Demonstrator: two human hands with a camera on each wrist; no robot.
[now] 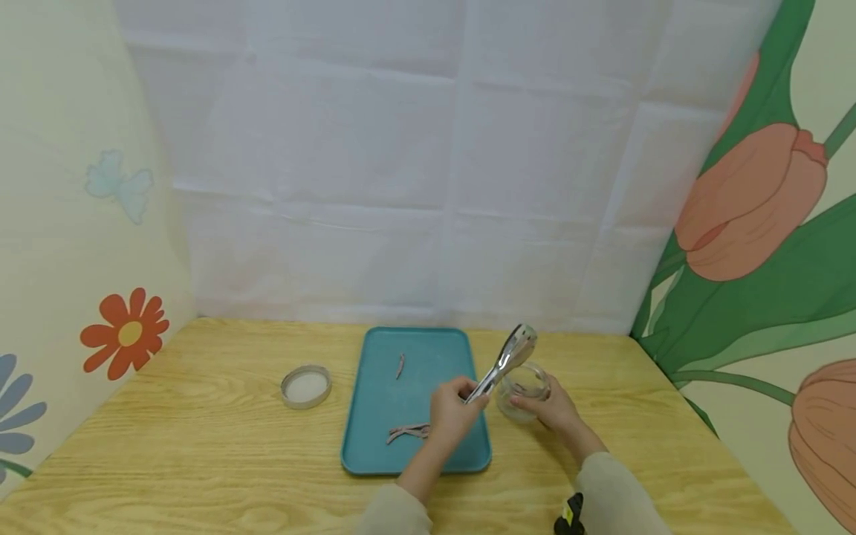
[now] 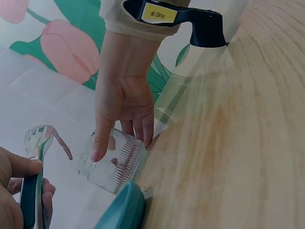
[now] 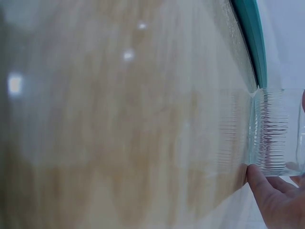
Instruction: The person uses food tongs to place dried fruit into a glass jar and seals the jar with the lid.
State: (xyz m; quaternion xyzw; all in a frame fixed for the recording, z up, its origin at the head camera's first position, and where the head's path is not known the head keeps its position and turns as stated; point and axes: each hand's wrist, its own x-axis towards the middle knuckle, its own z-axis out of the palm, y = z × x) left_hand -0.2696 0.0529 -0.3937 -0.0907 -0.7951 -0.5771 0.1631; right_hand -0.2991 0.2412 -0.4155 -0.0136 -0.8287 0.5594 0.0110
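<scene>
My left hand [image 1: 449,414] holds metal tongs [image 1: 503,364] by the handles, their tips raised beside the mouth of a clear glass jar [image 1: 510,405]. A thin brownish-pink strip [image 2: 62,144] dangles from the tong tips in the left wrist view. With thumb and fingers around its side, my right hand [image 1: 560,410] grips the jar at the tray's right edge. Some reddish-brown pieces [image 2: 121,162] show through the jar's ribbed lower wall. On the blue-green tray [image 1: 417,397], several similar strips [image 1: 404,431] lie near the front, partly behind my left hand, and one strip [image 1: 400,365] lies farther back.
A round lid [image 1: 305,386] with a pale inside lies on the wooden table [image 1: 221,416], left of the tray. White sheeting [image 1: 361,186] hangs behind the table, and flower-patterned panels [image 1: 756,297] stand at both sides. My right wrist wears a black strap device [image 1: 570,516].
</scene>
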